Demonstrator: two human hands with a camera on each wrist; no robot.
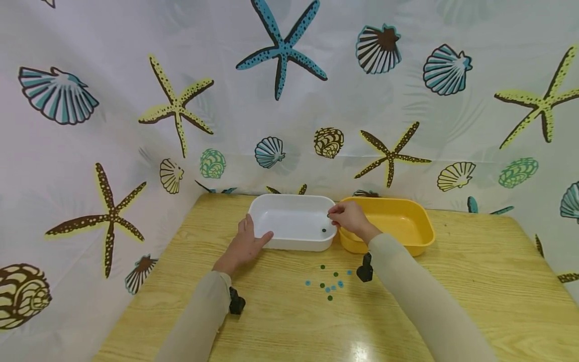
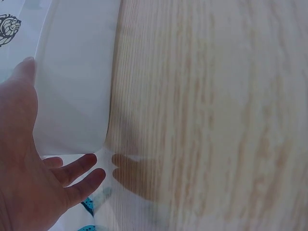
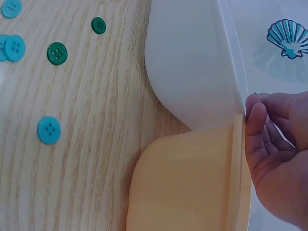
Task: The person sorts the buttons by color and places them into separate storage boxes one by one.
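Note:
A white plastic basin (image 1: 291, 243) stands at the back of the table. My left hand (image 1: 246, 245) rests at its left end, thumb on the front rim and the other fingers spread loosely by the end wall. Over the basin's right end, my right hand (image 1: 349, 217) pinches a small dark green button (image 3: 255, 94), mostly hidden by the fingertips. One dark button (image 1: 323, 230) lies on the basin floor. Several blue buttons (image 3: 49, 130) and green buttons (image 3: 57, 53) are scattered on the table in front, between my forearms.
Right beside the white basin stands a yellow basin (image 1: 425, 231), partly behind my right hand and wrist. The wooden table (image 1: 271, 311) reaches back to a hanging sheet (image 1: 316, 110) printed with shells and starfish, which also closes off both sides.

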